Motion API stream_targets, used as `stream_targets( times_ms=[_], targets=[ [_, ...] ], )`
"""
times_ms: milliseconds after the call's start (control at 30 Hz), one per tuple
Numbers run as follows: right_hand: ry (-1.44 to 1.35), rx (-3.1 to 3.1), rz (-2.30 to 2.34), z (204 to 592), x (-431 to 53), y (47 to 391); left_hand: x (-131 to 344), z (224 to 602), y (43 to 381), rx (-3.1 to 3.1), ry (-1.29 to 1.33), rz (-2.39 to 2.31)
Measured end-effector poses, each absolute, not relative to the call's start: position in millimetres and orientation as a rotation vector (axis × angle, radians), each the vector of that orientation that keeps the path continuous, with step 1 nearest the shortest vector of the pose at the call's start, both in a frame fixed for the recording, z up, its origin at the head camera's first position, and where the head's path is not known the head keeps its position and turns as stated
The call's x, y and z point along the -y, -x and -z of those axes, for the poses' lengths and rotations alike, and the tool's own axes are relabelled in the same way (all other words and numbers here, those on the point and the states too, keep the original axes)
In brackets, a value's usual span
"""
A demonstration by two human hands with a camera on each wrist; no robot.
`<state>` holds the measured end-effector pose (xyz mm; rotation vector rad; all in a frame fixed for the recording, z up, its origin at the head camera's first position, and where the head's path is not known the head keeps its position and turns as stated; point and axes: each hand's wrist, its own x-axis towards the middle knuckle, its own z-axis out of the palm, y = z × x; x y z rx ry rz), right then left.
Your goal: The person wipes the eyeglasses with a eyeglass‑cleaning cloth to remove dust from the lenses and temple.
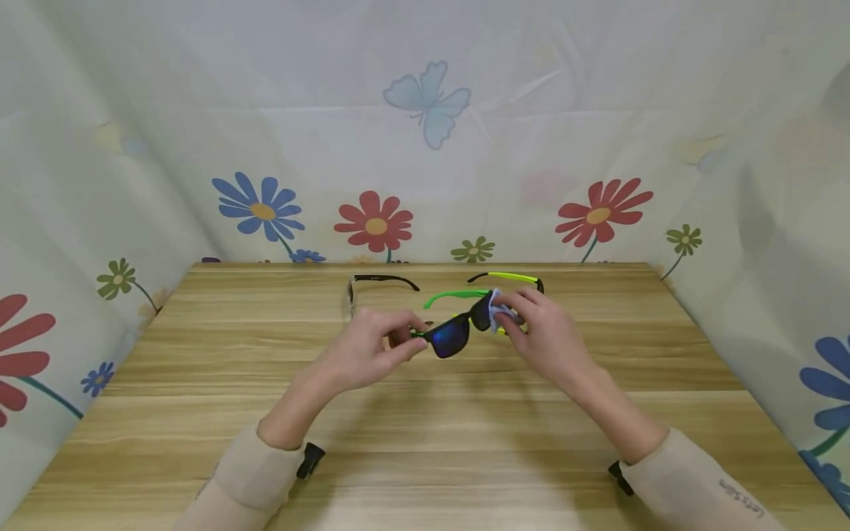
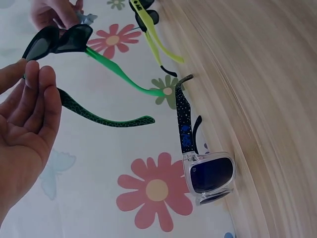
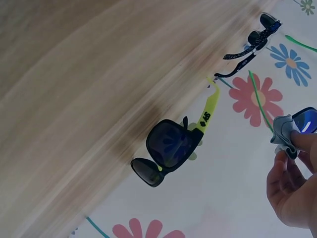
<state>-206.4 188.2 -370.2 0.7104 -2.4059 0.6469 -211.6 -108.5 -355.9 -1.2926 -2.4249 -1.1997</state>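
Left grip point(image 1: 375, 346): grasped the left end of the green-armed sunglasses point(image 1: 451, 338) near the hinge, between thumb and curled fingers.
Right grip point(image 1: 541, 332): clasped a pale cloth point(image 3: 283, 131), pinched between thumb and fingers.
Pale cloth: lay bunched against the outer part of the right lens.
Green-armed sunglasses: hung above the tabletop point(image 1: 465, 442), between both grips; slanted across the head view, with the right end higher than the left; showed a black frame, dark lenses with a blue sheen, and unfolded arms, bright green on one face and patterned in black and green on the other.
Clear-framed sunglasses point(image 2: 212, 173): stood on the tabletop beyond the left grip; carried dark blue lenses and black arms speckled with white, unfolded and pointed to the right in the head view.
Yellow-armed sunglasses point(image 3: 171, 144): stood on the tabletop beyond the right grip; carried a black front, dark lenses and unfolded arms with black lettering, pointed to the left in the head view.
Tabletop: showed pale wood grain; ended at the backdrop point(image 1: 425, 37).
Backdrop: hung white along the back and sides; bore printed flowers point(image 1: 375, 226) in red, blue and green, and a pale blue butterfly point(image 1: 432, 107).
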Motion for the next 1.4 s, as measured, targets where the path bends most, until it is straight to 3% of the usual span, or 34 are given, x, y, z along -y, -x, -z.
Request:
stream_targets(
  times_ms=[833,1400],
  targets=[
    [-0.846,2.336,-0.729,363.9,-180.4,197.6,104.7,357.6,212.1,2.393,1.303,1.146],
    [-0.746,2.373,-0.730,369.3,-194.0,209.6,105.5,355.7,212.2,2.390,1.324,1.107]
  ],
)
